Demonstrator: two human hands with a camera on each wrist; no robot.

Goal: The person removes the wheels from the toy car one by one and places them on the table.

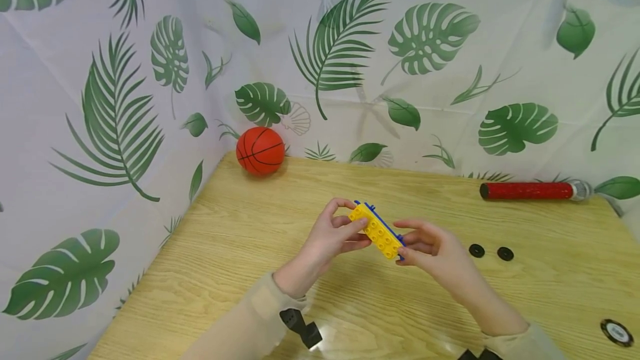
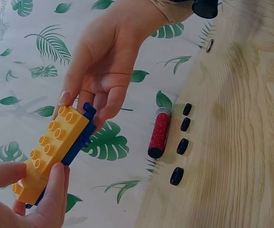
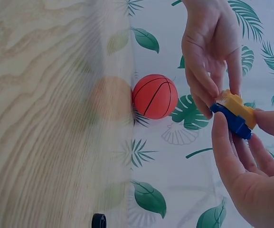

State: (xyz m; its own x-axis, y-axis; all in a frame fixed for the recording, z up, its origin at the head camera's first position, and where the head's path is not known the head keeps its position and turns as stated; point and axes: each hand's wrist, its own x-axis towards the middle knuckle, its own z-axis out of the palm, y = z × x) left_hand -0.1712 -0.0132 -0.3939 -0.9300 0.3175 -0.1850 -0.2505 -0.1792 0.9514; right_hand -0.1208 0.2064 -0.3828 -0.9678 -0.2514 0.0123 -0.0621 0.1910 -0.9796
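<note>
A yellow studded toy brick (image 1: 380, 236) sits on a blue base (image 2: 75, 149) with small pegs along its side, like a toy car body. My left hand (image 1: 324, 241) grips one end, thumb across the studs and fingers along the other side. At the opposite end, my right hand (image 1: 445, 254) pinches the piece between thumb and fingers. Both hands hold it tilted above the table. Right of my right hand lie two black toy wheels, one nearer (image 1: 476, 250) and one farther (image 1: 505, 254). The left wrist view shows several such wheels (image 2: 182, 146) in a row.
The wooden table (image 1: 240, 260) meets a leaf-printed curtain (image 1: 350, 71) at the back and left. An orange basketball (image 1: 260, 151) stands in the back left corner. A red glittery microphone (image 1: 530, 190) lies at the back right, a black-and-white round chip (image 1: 616, 332) at the front right.
</note>
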